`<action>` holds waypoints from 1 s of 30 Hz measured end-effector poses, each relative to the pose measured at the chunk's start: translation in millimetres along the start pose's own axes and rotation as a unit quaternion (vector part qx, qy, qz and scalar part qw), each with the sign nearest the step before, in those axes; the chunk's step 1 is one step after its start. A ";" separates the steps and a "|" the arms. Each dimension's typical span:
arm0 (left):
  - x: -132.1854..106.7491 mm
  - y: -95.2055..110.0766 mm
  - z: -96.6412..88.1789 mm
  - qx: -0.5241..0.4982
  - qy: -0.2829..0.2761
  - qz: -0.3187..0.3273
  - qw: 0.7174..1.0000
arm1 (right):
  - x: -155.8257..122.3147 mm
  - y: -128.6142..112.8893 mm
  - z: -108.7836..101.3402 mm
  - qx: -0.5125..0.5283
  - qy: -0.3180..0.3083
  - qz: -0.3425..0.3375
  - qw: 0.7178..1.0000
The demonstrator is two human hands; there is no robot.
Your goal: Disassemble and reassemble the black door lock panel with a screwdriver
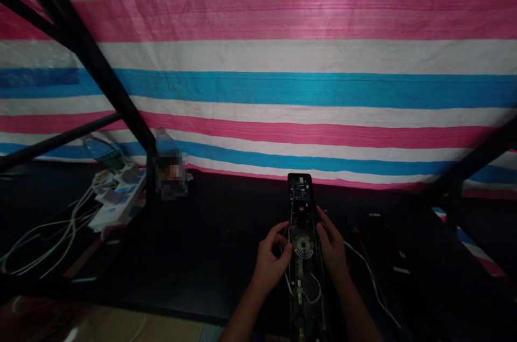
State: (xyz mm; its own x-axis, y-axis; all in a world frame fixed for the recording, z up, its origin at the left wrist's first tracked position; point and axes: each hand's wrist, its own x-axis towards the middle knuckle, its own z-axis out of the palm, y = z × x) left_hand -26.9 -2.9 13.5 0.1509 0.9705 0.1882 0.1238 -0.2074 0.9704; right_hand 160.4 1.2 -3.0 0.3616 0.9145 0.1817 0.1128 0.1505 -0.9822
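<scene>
A long narrow black electronic panel (301,207) lies open on the dark table, its circuit board, round metal part and white wires showing. My left hand (271,262) rests at its left edge with fingers curled, pinching at the white wires beside the round part. My right hand (332,245) lies along the panel's right edge, fingers pressed against its side and holding it steady.
A white power strip (117,199) with several white cables (48,234) lies at the left. A plastic bottle (166,161) stands by a black frame post (81,40). A white cable (371,277) trails right of the panel. A striped tarp (307,83) hangs behind.
</scene>
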 end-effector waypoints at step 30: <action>7.6 -4.7 0.9 0.002 -0.003 -0.022 1.000 | 19.0 -56.7 40.0 -0.258 -0.057 -0.056 0.963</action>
State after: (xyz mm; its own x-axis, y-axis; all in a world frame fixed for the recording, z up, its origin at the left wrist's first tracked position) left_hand -25.5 5.3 10.2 0.1519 0.9778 0.1444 0.1335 -0.1650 0.9772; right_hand 123.9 25.1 54.2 0.2196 0.9429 0.2506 0.6005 0.0718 -0.7964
